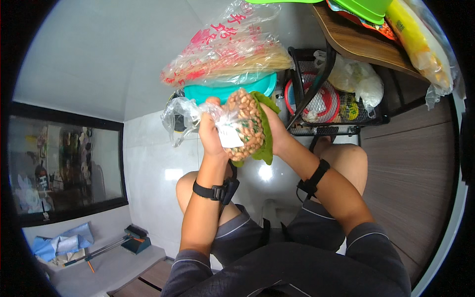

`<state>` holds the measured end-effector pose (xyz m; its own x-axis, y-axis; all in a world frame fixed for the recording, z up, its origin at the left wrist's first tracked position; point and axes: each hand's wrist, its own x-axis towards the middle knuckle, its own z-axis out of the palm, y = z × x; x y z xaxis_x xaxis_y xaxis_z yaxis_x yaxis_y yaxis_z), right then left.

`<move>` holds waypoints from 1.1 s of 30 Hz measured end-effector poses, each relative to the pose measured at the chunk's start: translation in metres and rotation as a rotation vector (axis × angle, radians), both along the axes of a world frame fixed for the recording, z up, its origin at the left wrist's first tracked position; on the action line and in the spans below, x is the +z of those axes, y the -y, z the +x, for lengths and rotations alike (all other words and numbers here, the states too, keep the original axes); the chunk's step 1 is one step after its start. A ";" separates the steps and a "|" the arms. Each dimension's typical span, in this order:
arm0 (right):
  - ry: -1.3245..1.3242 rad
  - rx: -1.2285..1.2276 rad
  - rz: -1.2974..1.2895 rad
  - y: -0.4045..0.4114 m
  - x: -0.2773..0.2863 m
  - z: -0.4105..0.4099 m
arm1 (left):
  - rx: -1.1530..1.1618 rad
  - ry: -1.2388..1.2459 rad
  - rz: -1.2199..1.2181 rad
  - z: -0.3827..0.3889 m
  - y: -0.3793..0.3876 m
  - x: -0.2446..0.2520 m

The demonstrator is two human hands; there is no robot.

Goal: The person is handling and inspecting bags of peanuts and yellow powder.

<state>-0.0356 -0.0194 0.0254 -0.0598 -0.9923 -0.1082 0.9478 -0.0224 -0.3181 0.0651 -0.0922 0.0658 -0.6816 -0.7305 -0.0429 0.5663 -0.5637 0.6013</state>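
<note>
My left hand (212, 139) grips the gathered neck of a clear plastic bag of peanuts (248, 138), which has green bits among the nuts. A white label (231, 139) sits on the bag's near side, and the loose top of the bag hangs out to the left. In my right hand (275, 130) is a green cloth (268, 150), pressed against the bag's right side. The right fingers are mostly hidden behind the cloth and bag. Both hands are raised over the floor, between my knees and a turquoise plastic container or lid (232, 88).
A large clear bag with red writing (230, 55), holding thin pale sticks or strands, lies beyond the turquoise plastic. Right of it stands a black mesh rack (334, 118) with bags, below a wooden shelf (356, 41). A broom and dustpan (136, 245) lie at lower left.
</note>
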 end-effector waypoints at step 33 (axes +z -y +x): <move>-2.096 -0.847 -0.095 -0.018 0.012 0.019 | 0.178 0.430 -0.472 -0.007 -0.022 0.001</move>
<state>-0.0161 -0.0016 0.0377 -0.2647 -0.6826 0.6812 -0.8423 -0.1803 -0.5080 0.0583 -0.0704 0.0671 -0.5424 -0.8374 0.0681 0.2804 -0.1040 0.9542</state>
